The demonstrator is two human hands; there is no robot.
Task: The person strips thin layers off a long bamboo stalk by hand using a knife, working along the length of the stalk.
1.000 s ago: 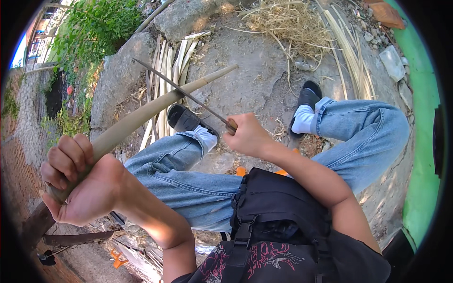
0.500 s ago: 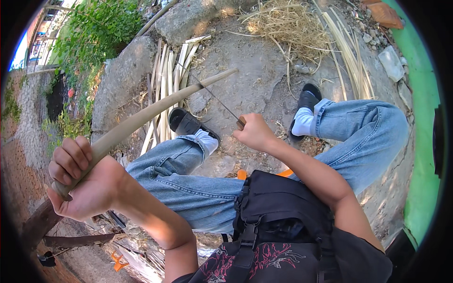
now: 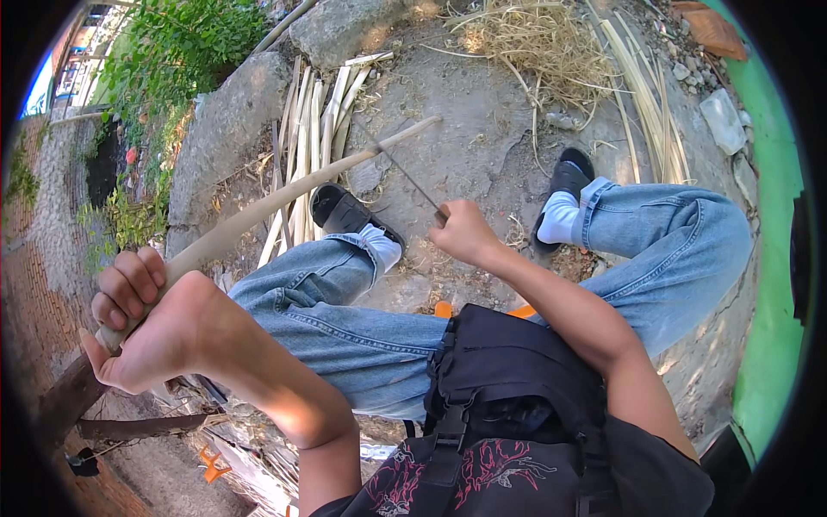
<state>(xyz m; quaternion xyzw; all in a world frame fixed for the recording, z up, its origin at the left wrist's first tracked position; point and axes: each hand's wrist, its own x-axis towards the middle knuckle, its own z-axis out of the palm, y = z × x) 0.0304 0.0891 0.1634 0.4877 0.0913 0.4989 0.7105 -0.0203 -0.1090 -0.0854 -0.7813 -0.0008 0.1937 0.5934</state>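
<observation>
With left hand (image 3: pixel 151 323) clenched on the cane (image 3: pixel 284 200) and right hand (image 3: pixel 465 233) gripping the blade (image 3: pixel 405 172), a slip could cut the knee (image 3: pixel 345 267).

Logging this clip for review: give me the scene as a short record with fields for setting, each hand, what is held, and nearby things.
setting: outdoors, person seated above bare dirt ground
left hand: fingers closed around the near end of a long pale bamboo strip
right hand: gripping a thin dark blade
contact: blade crosses the strip near its far end
nearby: bundle of split bamboo strips by the left shoe; dry straw pile
</observation>
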